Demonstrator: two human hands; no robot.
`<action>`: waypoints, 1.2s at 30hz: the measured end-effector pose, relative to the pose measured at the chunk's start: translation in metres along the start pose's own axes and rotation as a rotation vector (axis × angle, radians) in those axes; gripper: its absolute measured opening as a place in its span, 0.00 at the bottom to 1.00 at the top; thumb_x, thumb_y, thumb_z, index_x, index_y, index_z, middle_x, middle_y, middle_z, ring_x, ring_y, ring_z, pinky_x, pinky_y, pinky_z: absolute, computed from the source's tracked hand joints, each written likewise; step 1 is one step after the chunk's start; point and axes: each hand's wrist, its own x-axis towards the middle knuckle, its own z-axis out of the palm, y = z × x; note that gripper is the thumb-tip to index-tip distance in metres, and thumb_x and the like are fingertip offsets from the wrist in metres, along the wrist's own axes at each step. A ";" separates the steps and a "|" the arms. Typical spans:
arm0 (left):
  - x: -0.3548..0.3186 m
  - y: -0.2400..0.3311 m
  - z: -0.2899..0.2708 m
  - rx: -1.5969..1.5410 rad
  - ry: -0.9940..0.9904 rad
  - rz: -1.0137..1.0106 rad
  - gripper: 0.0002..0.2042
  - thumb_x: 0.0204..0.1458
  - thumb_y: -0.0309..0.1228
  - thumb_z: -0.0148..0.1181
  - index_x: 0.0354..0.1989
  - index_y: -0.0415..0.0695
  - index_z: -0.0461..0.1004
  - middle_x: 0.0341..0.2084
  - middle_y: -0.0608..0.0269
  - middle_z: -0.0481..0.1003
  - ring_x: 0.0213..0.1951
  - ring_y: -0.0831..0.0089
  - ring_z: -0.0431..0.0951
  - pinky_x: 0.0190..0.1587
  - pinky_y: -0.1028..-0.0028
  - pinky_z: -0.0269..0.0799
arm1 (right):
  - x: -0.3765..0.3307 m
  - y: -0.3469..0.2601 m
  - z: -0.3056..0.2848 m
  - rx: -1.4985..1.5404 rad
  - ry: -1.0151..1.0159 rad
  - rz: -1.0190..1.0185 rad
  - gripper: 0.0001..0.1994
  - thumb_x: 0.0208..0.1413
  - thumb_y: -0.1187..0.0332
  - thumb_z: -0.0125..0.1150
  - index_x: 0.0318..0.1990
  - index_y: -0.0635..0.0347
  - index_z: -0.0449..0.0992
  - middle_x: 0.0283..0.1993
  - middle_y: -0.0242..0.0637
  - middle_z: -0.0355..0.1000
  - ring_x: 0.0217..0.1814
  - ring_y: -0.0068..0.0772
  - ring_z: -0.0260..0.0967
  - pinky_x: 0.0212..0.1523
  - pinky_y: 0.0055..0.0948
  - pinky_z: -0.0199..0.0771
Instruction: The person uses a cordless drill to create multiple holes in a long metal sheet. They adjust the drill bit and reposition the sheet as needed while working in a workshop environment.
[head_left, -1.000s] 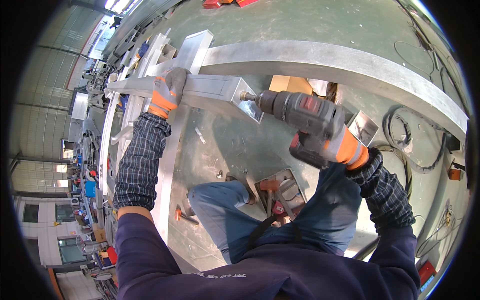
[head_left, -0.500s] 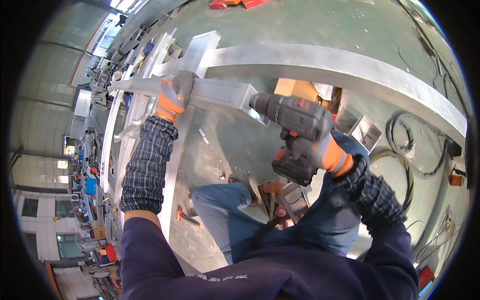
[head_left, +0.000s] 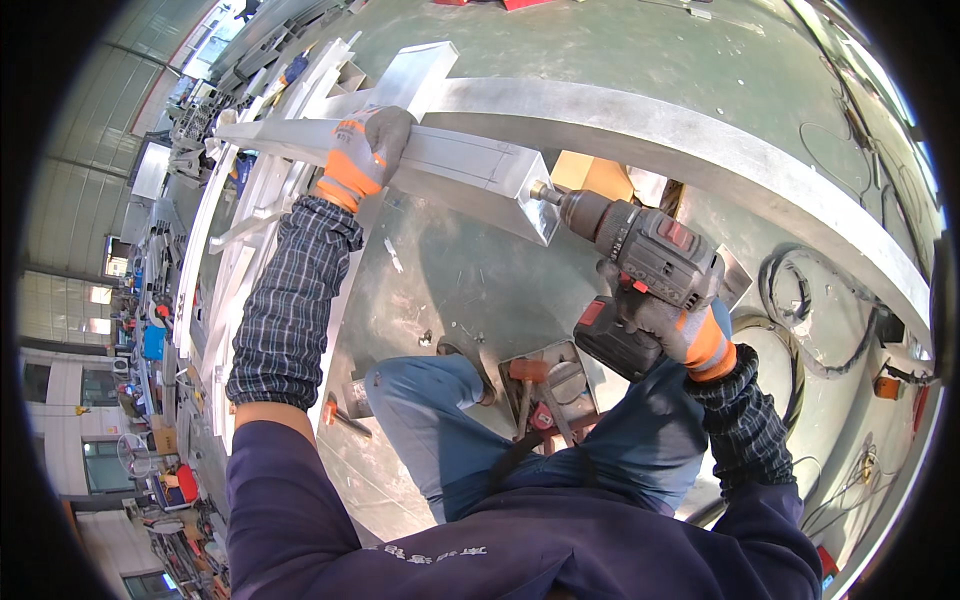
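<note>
My left hand (head_left: 368, 155), in a grey and orange work glove, is closed over the top of a long silver metal beam (head_left: 470, 165). Thin marked lines run along the beam's upper face. In my right hand (head_left: 668, 325), also gloved, is a black cordless drill (head_left: 655, 250), gripped by its handle with the battery below. The drill's brass-coloured bit (head_left: 543, 192) points left at the beam's square end face, touching it or very close to it; I cannot tell which.
Behind lies a long silver beam (head_left: 700, 125), curving to the right, with a cardboard box (head_left: 592, 175) below it. Between my legs sits a tray holding a hammer (head_left: 528, 372). Black hose coils (head_left: 790, 290) lie at the right. More metal lengths (head_left: 215, 270) are stacked on the left.
The drill has moved right and slightly down in the picture, and its bit now shows. The beam's end and my left hand also appear farther right, as the view has shifted.
</note>
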 end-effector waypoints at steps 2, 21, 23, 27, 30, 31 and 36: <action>0.005 0.007 -0.006 -0.029 -0.030 -0.017 0.14 0.63 0.39 0.60 0.44 0.41 0.85 0.39 0.46 0.84 0.44 0.41 0.82 0.50 0.52 0.76 | 0.001 0.001 -0.004 -0.181 0.005 -0.141 0.18 0.49 0.78 0.61 0.50 0.65 0.80 0.41 0.37 0.80 0.39 0.31 0.78 0.40 0.33 0.82; 0.000 0.006 -0.007 0.071 -0.035 0.070 0.16 0.64 0.40 0.60 0.47 0.40 0.85 0.44 0.46 0.85 0.47 0.43 0.83 0.53 0.54 0.77 | -0.008 -0.002 -0.012 0.573 -0.049 0.413 0.20 0.52 0.77 0.66 0.55 0.66 0.80 0.36 0.35 0.78 0.34 0.26 0.75 0.37 0.28 0.77; -0.002 -0.007 -0.005 0.082 -0.053 0.037 0.16 0.64 0.40 0.60 0.49 0.41 0.84 0.46 0.45 0.84 0.48 0.43 0.83 0.53 0.54 0.77 | -0.001 -0.008 -0.019 0.566 -0.070 0.440 0.17 0.51 0.75 0.66 0.50 0.67 0.81 0.36 0.36 0.78 0.33 0.28 0.75 0.37 0.29 0.77; 0.002 -0.012 -0.001 0.089 -0.104 -0.054 0.18 0.63 0.41 0.61 0.52 0.41 0.84 0.49 0.44 0.84 0.51 0.42 0.82 0.55 0.53 0.76 | 0.007 -0.008 -0.040 0.598 -0.096 0.478 0.13 0.51 0.72 0.65 0.44 0.68 0.83 0.36 0.39 0.79 0.33 0.30 0.75 0.37 0.31 0.78; 0.002 -0.012 0.003 0.091 -0.105 -0.079 0.18 0.63 0.41 0.62 0.52 0.41 0.84 0.50 0.44 0.83 0.51 0.42 0.81 0.57 0.53 0.75 | 0.000 -0.001 -0.046 0.496 -0.182 0.392 0.15 0.53 0.74 0.65 0.47 0.70 0.80 0.36 0.42 0.79 0.32 0.31 0.76 0.38 0.33 0.80; -0.001 -0.015 0.004 0.093 -0.099 -0.089 0.18 0.63 0.41 0.62 0.52 0.41 0.84 0.50 0.44 0.83 0.52 0.43 0.81 0.57 0.53 0.75 | -0.005 -0.002 -0.045 0.533 -0.198 0.418 0.15 0.54 0.74 0.64 0.49 0.70 0.79 0.35 0.41 0.77 0.31 0.33 0.75 0.37 0.34 0.80; 0.002 -0.018 0.011 0.239 0.015 0.148 0.19 0.61 0.37 0.61 0.57 0.43 0.81 0.50 0.44 0.83 0.52 0.42 0.81 0.58 0.52 0.74 | -0.029 -0.013 -0.034 1.049 -0.124 0.800 0.22 0.52 0.71 0.65 0.54 0.73 0.77 0.31 0.41 0.74 0.27 0.39 0.75 0.33 0.39 0.83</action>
